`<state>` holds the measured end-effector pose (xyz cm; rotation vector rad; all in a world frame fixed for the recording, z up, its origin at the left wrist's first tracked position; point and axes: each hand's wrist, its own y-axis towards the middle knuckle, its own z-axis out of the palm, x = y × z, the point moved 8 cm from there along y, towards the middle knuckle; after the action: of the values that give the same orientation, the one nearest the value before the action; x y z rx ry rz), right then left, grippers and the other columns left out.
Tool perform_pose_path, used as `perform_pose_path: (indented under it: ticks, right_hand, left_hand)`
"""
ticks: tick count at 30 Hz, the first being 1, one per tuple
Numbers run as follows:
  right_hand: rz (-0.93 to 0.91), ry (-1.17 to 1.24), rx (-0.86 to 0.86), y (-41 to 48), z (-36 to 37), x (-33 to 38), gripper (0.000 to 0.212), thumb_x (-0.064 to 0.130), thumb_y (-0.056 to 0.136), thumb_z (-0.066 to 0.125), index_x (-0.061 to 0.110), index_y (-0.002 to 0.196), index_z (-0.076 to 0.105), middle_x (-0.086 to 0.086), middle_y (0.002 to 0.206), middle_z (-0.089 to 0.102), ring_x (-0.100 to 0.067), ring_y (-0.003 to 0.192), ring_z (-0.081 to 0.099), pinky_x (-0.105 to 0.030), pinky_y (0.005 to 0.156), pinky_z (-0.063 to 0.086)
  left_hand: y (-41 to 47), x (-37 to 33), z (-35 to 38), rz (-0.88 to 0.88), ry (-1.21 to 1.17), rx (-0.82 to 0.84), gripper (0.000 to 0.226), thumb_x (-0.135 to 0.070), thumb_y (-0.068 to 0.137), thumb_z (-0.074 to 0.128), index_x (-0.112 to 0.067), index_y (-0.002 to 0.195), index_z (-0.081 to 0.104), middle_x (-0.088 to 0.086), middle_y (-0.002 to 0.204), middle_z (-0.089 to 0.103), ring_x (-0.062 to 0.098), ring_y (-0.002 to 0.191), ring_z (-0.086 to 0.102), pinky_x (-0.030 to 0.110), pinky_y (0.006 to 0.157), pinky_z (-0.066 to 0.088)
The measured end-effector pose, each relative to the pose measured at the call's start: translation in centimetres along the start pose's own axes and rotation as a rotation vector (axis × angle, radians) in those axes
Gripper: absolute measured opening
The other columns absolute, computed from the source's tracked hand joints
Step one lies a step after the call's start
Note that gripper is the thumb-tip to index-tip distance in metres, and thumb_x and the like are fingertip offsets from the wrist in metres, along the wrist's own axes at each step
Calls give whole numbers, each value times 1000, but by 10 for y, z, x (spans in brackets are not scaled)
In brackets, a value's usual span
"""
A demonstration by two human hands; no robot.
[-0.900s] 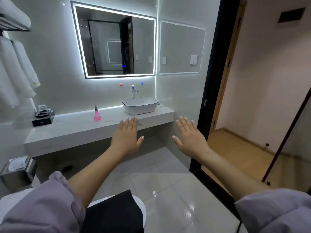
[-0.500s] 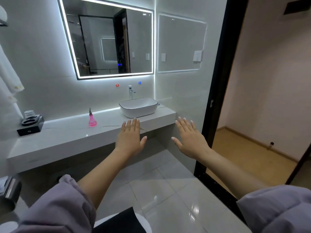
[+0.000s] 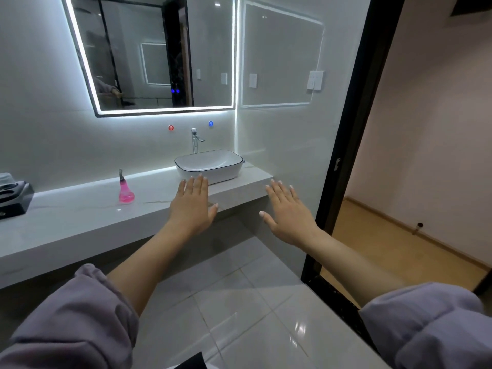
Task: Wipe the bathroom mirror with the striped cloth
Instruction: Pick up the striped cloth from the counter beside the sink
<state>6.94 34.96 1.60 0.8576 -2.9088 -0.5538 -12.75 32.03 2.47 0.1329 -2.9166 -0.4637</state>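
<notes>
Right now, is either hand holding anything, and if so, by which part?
Nothing is held. The left hand and right hand are both open and flat, fingers spread, empty in the air before the counter. No striped cloth is in view.

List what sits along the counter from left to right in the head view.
black tray → pink bottle → left hand hovering at the counter edge → white basin with the faucet behind it → right hand past the counter's end.

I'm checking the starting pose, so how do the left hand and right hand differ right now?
The left hand is seen over the counter edge, fingertips near the sink; the right hand is past the counter's end. The left thumb points right, the right thumb left. Both are open, flat and empty.
</notes>
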Motion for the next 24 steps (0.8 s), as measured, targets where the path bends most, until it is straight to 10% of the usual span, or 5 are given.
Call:
perform_pose_path:
  ticks: [24]
  right_hand:
    - [-143,66,-5,174,86,-135,71,47,99,30,7,152,4,-11,161,0,-23,148,-4,-37,118,-7]
  left_hand:
    - [180,-66,70,-123,-37,11,74,-49,97,24,-5,149,-4,13,159,-6,27,146,-4,38,118,-3]
